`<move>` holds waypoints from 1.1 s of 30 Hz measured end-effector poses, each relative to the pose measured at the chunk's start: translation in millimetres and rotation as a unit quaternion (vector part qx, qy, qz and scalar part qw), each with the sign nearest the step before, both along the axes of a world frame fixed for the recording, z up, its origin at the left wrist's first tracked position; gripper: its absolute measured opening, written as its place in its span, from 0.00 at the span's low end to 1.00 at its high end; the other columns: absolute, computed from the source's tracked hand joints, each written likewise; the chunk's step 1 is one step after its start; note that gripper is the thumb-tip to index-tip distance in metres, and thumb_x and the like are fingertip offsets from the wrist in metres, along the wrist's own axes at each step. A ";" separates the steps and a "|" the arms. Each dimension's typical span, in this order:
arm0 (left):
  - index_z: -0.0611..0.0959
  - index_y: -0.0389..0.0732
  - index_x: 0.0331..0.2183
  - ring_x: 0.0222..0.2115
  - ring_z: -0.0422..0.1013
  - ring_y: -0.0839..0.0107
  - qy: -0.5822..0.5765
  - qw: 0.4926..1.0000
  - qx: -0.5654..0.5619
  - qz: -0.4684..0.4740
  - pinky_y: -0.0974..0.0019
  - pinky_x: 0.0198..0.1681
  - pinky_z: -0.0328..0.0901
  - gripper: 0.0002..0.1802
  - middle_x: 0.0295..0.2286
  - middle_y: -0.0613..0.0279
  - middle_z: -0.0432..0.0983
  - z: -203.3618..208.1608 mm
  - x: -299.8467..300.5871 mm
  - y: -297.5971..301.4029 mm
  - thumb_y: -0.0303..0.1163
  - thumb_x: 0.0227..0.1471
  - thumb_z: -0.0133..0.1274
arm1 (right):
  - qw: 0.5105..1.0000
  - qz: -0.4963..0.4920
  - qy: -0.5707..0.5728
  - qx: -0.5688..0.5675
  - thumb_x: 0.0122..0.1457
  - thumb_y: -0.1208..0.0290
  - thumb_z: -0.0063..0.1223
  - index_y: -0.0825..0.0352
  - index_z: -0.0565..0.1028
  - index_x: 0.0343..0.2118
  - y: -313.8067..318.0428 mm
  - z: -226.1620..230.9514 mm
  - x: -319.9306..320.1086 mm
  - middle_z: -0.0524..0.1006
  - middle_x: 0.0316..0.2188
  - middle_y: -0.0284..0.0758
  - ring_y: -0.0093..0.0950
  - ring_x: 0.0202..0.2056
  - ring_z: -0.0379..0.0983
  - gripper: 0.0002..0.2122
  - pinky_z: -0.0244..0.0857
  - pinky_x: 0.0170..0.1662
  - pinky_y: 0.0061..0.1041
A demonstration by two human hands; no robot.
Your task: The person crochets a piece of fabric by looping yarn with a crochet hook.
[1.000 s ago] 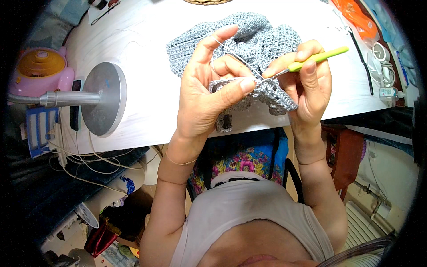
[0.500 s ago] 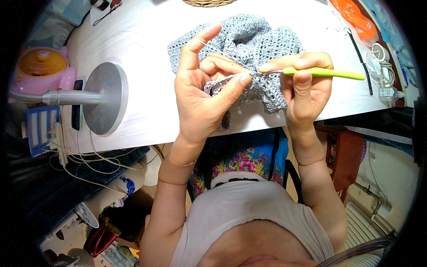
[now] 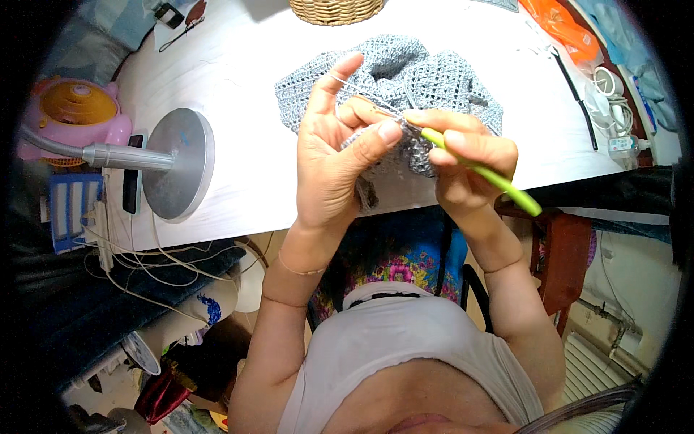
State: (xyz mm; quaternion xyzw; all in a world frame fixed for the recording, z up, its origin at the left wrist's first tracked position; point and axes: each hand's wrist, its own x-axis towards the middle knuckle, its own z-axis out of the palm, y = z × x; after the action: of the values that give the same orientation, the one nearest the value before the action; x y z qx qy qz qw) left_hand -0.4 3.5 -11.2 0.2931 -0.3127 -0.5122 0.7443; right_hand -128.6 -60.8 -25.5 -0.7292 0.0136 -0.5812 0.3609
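My left hand (image 3: 334, 148) pinches the edge of a grey crocheted piece (image 3: 441, 81) between thumb and fingers, its index finger raised with a strand of yarn (image 3: 367, 94) running from it down to the work. In my right hand (image 3: 473, 155) is a crochet hook (image 3: 499, 181) with a thick lime-green handle, slanting down to the right. Its tip meets the yarn near my left thumb, where the fingers partly hide it. Most of the openwork fabric lies bunched on the white table (image 3: 238, 79) beyond my hands.
A grey lamp base (image 3: 181, 163) stands at the left, beside a dark phone (image 3: 133, 173) and a pink appliance (image 3: 79, 116). Cables (image 3: 166, 264) hang off the table's left edge. A wicker basket (image 3: 337, 10) sits at the far side; an orange bag (image 3: 567, 32) and small bottle (image 3: 623, 148) at the right.
The hook has swung from nearly level to slanting, its handle end now lower and nearer me. My right hand has moved left and turned with it. The view has shifted slightly, showing more basket.
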 end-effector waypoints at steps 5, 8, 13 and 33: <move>0.52 0.32 0.51 0.25 0.68 0.81 0.020 0.999 -0.041 -0.003 0.81 0.31 0.62 0.38 0.23 0.65 0.71 6.2 -8.4 2.8 0.18 0.41 0.53 | 0.982 -0.124 0.029 -0.143 0.44 0.82 0.54 0.63 0.65 0.35 0.2 7.2 -0.1 0.74 0.33 0.45 0.35 0.28 0.74 0.15 0.69 0.28 0.22; 0.54 0.31 0.50 0.27 0.68 0.79 -0.276 0.935 -0.092 0.201 0.78 0.34 0.62 0.36 0.23 0.64 0.70 6.6 -11.3 2.1 0.18 0.40 0.53 | 0.985 -0.125 0.043 -0.111 0.45 0.82 0.54 0.63 0.64 0.35 3.3 7.2 -2.4 0.74 0.33 0.46 0.36 0.29 0.74 0.15 0.70 0.29 0.23; 0.56 0.32 0.50 0.28 0.68 0.79 -0.313 0.917 -0.106 0.221 0.77 0.35 0.62 0.35 0.23 0.63 0.70 2.4 -8.7 3.6 0.18 0.40 0.53 | 0.996 0.040 -0.058 0.051 0.54 0.75 0.46 0.66 0.62 0.35 5.6 3.2 -1.4 0.73 0.33 0.49 0.34 0.38 0.72 0.08 0.67 0.39 0.26; 0.68 0.34 0.43 0.16 0.69 0.69 -0.537 0.722 -0.240 0.364 0.73 0.18 0.64 0.29 0.27 0.53 0.74 -16.7 -6.9 -8.3 0.12 0.34 0.51 | 0.709 0.319 -0.127 0.616 0.54 0.67 0.46 0.65 0.68 0.31 25.9 5.5 -11.0 0.74 0.24 0.36 0.20 0.26 0.73 0.07 0.65 0.19 0.11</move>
State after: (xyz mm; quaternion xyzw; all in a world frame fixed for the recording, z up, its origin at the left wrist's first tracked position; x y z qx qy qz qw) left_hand -7.3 -4.7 -28.0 0.4223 -0.6418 0.1333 0.6261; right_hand -139.6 -34.9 -20.0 -0.2251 0.0893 -0.3806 0.8925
